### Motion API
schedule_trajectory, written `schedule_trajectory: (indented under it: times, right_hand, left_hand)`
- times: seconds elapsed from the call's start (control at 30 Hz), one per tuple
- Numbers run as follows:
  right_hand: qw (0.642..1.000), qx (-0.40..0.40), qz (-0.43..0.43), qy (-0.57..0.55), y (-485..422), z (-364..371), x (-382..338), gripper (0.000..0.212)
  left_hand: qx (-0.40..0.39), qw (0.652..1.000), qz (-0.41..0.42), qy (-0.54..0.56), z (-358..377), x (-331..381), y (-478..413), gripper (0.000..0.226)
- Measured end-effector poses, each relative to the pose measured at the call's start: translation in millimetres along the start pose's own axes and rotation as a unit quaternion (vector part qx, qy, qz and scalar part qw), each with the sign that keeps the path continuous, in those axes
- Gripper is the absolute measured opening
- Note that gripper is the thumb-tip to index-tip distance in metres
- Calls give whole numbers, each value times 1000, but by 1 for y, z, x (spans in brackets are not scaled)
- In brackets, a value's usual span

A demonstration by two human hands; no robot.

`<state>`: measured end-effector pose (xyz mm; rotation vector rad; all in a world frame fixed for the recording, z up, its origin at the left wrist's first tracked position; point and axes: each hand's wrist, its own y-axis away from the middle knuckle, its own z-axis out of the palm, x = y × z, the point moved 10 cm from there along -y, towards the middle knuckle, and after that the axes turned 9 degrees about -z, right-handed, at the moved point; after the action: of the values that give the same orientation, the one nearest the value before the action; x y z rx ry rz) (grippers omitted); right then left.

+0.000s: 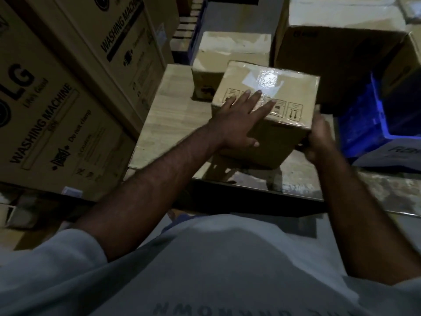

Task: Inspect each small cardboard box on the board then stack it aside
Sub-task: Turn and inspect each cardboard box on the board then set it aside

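Small cardboard box (276, 131) held above the board (173, 115), frame centre.
Cartons (57, 106) at 9 o'clock read "LG", "WASHING MACHINE", "Do not clamp". Box: brown, glossy tape, handling symbols. Left hand (237, 119) fingers spread flat on it; right hand (319, 137) curled round its 4 o'clock corner. Blue crate (362, 115) at 3 o'clock, contents unclear.
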<state>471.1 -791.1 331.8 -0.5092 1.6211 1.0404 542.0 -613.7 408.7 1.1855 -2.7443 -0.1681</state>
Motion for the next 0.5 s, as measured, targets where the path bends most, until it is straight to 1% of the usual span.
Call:
schedule_trajectory:
  times: [0.07,0.1,0.13,0.17,0.2,0.23,0.27,0.33,0.37,0.4,0.43,0.5]
  right_hand:
    - [999,2,-50,-16,10,-12,-29,57]
    - [996,-4,-91,10,17,-14,-42,56]
    - [986,-8,-146,77,24,-14,-56,53]
    - [962,-9,-205,179,32,-11,-69,53]
    - [920,-11,-255,296,40,-4,-77,58]
    - [871,-17,-287,398,49,8,-79,69]
    - [829,-33,-308,466,60,21,-77,79]
    - [768,-66,-334,543,72,42,-65,90]
    - [737,-70,-335,582,74,49,-56,94]
    - [711,-65,-334,615,74,52,-48,98]
    - [696,-55,-332,634,73,53,-44,101]
    - [694,-37,-330,639,72,54,-43,106]
  left_hand:
    - [9,1000,-13,-20,2,-10,3,112]
    - [14,999,-19,-28,1,-14,4,112]
    - [18,999,-26,-30,-1,-18,5,113]
    - [20,999,-39,-29,-3,-23,6,113]
    - [23,998,-55,-24,-5,-28,6,113]
    - [24,997,-70,-20,-6,-32,6,113]
    - [26,996,-81,-16,-6,-36,6,114]
    - [27,996,-87,-20,-2,-39,5,119]
    - [28,996,-86,-23,0,-38,4,122]
    - [29,996,-86,-23,2,-37,4,123]
    - [29,996,-88,-20,4,-37,4,124]
    - [27,995,-95,-14,5,-36,3,124]
